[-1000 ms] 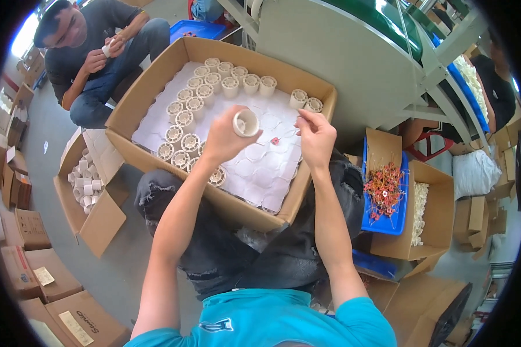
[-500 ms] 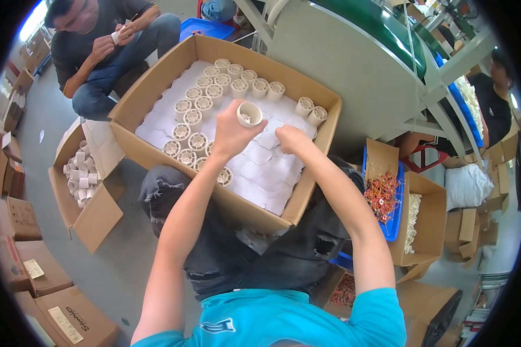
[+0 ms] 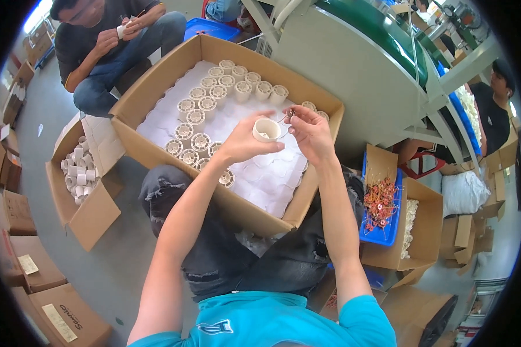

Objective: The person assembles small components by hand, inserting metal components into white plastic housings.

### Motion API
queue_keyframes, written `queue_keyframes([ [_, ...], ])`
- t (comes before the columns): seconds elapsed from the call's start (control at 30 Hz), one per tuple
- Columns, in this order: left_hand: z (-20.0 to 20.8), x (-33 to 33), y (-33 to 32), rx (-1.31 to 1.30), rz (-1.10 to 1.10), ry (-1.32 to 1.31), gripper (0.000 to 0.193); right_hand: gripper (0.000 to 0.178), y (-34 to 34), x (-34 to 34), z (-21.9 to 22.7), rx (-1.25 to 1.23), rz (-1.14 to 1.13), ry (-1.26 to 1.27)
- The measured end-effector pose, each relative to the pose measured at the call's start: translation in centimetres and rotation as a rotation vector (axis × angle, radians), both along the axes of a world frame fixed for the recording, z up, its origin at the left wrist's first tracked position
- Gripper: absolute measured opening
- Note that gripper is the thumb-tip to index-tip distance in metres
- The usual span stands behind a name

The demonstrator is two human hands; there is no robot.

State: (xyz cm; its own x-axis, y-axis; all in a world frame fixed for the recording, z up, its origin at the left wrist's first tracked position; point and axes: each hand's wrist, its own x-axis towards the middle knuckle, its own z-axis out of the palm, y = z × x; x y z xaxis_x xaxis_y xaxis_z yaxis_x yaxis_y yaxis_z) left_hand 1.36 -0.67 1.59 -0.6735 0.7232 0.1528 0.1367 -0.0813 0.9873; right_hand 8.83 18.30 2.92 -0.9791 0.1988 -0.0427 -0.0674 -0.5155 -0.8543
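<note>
My left hand (image 3: 241, 142) is wrapped round a white plastic cylinder (image 3: 266, 130), its open end tilted up toward me and small pale parts showing inside. Close beside its rim, my right hand (image 3: 314, 134) pinches a small dark round part (image 3: 290, 114) with thin wires, too small to name exactly. Both hands are over a large cardboard box (image 3: 250, 217). Inside it, rows of finished-looking white cylinders with slotted round tops (image 3: 200, 141) stand upright on a wavy white liner (image 3: 260, 179).
At left, an open carton (image 3: 78, 173) holds plain white cylinders. A blue tray (image 3: 391, 231) of red wired parts and a carton (image 3: 431, 222) of pale pieces stand right. Behind the box is a grey machine frame (image 3: 330, 55). A co-worker (image 3: 107, 52) sits far left.
My right hand has come up from the liner toward the cylinder and now shows a small wired part at its fingertips. My left hand has moved slightly right and down with the cylinder.
</note>
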Motion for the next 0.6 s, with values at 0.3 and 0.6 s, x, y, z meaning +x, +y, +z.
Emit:
queue_keyframes([
  [0.3, 1.1, 0.9, 0.5, -0.366, -0.082, 0.242, 0.042, 0.032, 0.9, 2.4, -1.2, 0.021, -0.105, -0.038],
  [0.6, -0.7, 1.0, 1.1, -0.220, 0.259, 0.960, 0.047, 0.022, -0.1, 2.8, -1.0, 0.615, -0.331, -0.095],
])
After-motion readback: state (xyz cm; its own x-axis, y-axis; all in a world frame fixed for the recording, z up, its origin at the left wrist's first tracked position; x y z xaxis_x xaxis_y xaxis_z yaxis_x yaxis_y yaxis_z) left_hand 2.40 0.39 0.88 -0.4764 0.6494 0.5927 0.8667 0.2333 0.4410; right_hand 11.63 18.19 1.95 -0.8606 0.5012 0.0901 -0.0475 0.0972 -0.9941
